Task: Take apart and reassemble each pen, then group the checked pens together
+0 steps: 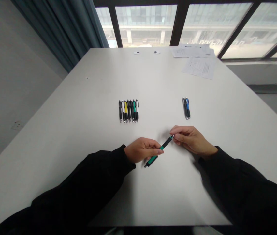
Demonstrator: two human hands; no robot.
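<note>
A green and black pen [167,142] is held slantwise between my two hands, above the near part of the white table [99,78]. My left hand [143,150] pinches its green barrel. The fingertips of my right hand [194,140] are closed on the silver tip at the upper right end. Beyond my left hand, several pens [128,111] lie side by side in a row, with black, white, yellow and green barrels. Past my right hand lie a black pen [185,108] and a blue and black pen [188,108], close together.
Printed papers [199,67] lie at the far right of the table. Two small white oval pieces with dark centres [136,53] sit near the far edge. Behind are a blue-grey curtain [65,29] and windows; a grey wall stands at the left.
</note>
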